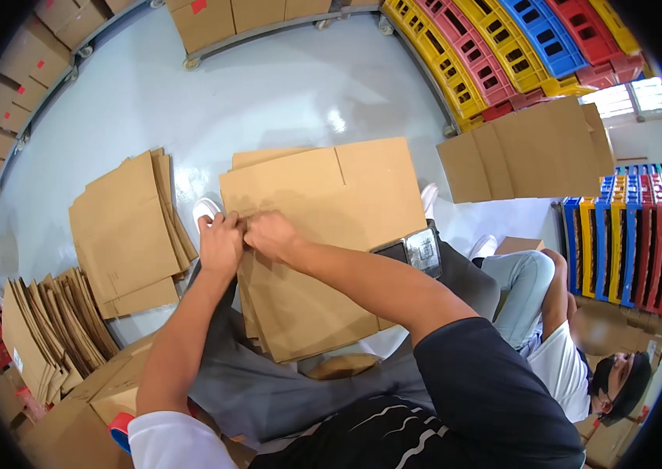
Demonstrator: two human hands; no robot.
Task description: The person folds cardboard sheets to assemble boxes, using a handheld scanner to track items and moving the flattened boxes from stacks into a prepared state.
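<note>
Across my lap lies a stack of flattened cardboard boxes (323,211), the top sheet cut by a slit near its far edge. At its left edge my left hand (222,244) has its fingers bent and pinched together. My right hand (270,234) is closed right beside it, above the top sheet, and the two hands nearly touch. Whatever is between the fingers is too small or hidden to make out. Near my right knee, by the stack's right edge, rests a dark case with a shiny grey panel (423,252).
More flattened boxes lie on the floor at left (124,227), with a row of upright cardboard sheets (61,328) nearer. Leaning cardboard (526,152) and coloured plastic crates (495,51) stand at right. Carts of boxes (245,19) line the back. A person (561,359) sits close at my right.
</note>
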